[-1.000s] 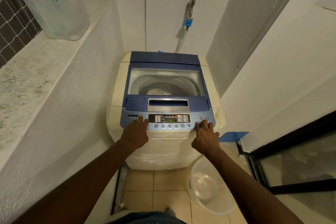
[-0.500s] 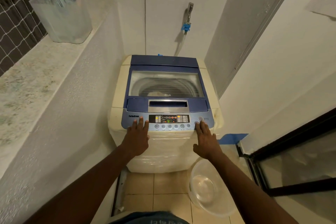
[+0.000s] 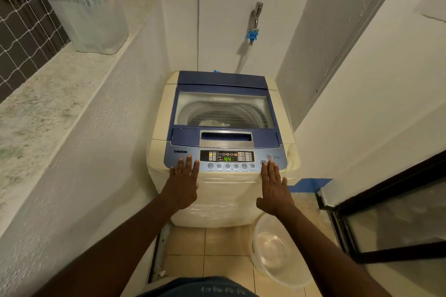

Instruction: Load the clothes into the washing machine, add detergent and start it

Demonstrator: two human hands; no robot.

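A cream top-loading washing machine (image 3: 217, 200) with a blue lid (image 3: 223, 108) stands against the far wall. Its lid is down, and a pale garment (image 3: 210, 122) shows through the glass. The control panel (image 3: 226, 159) is lit and its green display reads 44. My left hand (image 3: 182, 183) lies flat, fingers stretched, its fingertips on the panel's left end. My right hand (image 3: 274, 185) is flat too, with a fingertip at a round button (image 3: 263, 163) on the panel's right end. Neither hand holds anything.
A clear plastic basin (image 3: 272, 251) lies on the tiled floor at the machine's right front. A frosted plastic container (image 3: 89, 17) stands on the stone ledge (image 3: 36, 103) at left. A tap (image 3: 254, 24) with a blue fitting is on the back wall. A dark-framed glass door (image 3: 391, 224) is at right.
The view has pulled back and tilted slightly. Both hands have flattened and slid toward me, from curled over the panel to fingertips only. The display now reads 44.
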